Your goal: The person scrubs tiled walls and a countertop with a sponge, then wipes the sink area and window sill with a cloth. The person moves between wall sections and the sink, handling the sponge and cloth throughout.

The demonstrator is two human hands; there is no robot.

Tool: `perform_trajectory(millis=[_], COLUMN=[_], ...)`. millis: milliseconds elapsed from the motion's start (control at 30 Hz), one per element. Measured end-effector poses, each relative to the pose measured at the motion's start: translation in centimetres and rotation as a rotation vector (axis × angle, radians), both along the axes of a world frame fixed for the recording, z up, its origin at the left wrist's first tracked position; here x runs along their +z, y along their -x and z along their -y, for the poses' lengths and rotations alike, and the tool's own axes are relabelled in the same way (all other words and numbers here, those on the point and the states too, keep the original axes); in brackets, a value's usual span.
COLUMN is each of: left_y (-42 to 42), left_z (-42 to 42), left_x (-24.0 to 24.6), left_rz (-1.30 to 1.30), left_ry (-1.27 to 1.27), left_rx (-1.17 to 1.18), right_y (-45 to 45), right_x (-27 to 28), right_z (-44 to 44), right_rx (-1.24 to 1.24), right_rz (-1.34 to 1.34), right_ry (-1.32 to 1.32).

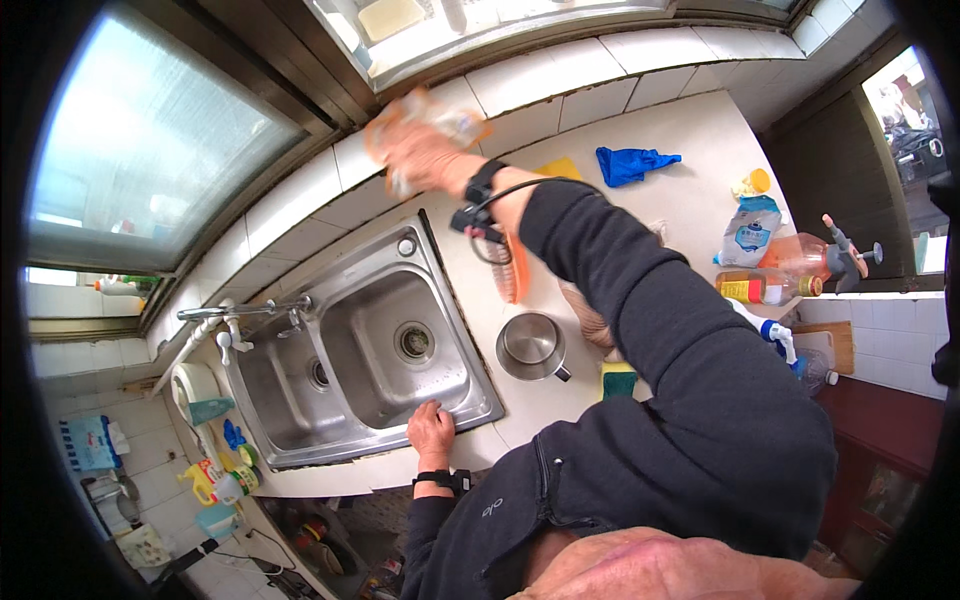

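Observation:
My right hand (420, 154) is shut on a white cleaning cloth with orange edges (457, 124), blurred, at the white-tiled ledge (352, 157) below the window frame. My left hand (431, 431) rests on the front rim of the stainless-steel double sink (480, 409), fingers bent over the edge of the larger basin. To the right of the sink stands a metal mug (531, 345) with a black-tipped handle. An orange-and-clear plastic item (510, 274) lies under my right forearm, partly hidden by it. A yellow-green scouring sponge (619, 381) sits close to my sleeve.
A faucet (247, 309) reaches over the sink. On the counter lie a blue glove (634, 165) and a yellow cloth (559, 169), partly covered by my arm. At the right stand a blue-white bag (750, 229), an orange spray bottle (799, 255) and an oil bottle (765, 286). Detergent bottles (217, 480) stand lower left.

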State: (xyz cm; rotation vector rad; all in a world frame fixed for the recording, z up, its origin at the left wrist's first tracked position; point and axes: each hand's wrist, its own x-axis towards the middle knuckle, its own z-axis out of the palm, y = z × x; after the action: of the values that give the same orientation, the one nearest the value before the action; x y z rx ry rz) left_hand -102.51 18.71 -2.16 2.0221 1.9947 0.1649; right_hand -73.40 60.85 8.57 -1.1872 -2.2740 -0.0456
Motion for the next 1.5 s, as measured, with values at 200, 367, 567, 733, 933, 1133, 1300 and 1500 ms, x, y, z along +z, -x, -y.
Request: perform_trajectory(millis=[200, 367, 567, 733, 933, 1133, 1300, 1500], left_y=[-0.2, -0.1, 0.2, 0.2, 0.1, 0.1, 0.1, 0.1], left_z=[0.1, 0.1, 0.3, 0.3, 0.3, 0.1, 0.2, 0.3], left_x=[0.0, -0.4, -0.8, -0.8, -0.7, -0.6, -0.4, -0.4], left_rz=[-0.007, 0.013, 0.024, 0.021, 0.046, 0.046, 0.048, 0.059], left_ry=[-0.055, -0.097, -0.085, -0.068, -0.07, -0.064, -0.06, -0.073], left_rx=[-0.024, 0.017, 0.019, 0.041, 0.054, 0.036, 0.037, 0.039], right_y=[-0.8, -11.8, -21.1, -20.2, -19.9, -20.4, -20.1, -20.4], right_x=[1.3, 2.5, -0.6, -1.0, -0.8, -0.7, -0.5, -0.6], right_z=[-0.7, -0.2, -2.5, -3.0, -2.9, -3.0, -2.6, -2.8], right_rx=[0.226, -0.256, -0.61, -0.75, -0.686, -0.598, -0.598, -0.608], right_rz=[-0.222, -0.335, -0.194, -0.11, -0.056, 0.051, 0.006, 0.0], right_ry=[0.14, -0.175, -0.088, -0.084, -0.151, -0.185, -0.182, -0.11])
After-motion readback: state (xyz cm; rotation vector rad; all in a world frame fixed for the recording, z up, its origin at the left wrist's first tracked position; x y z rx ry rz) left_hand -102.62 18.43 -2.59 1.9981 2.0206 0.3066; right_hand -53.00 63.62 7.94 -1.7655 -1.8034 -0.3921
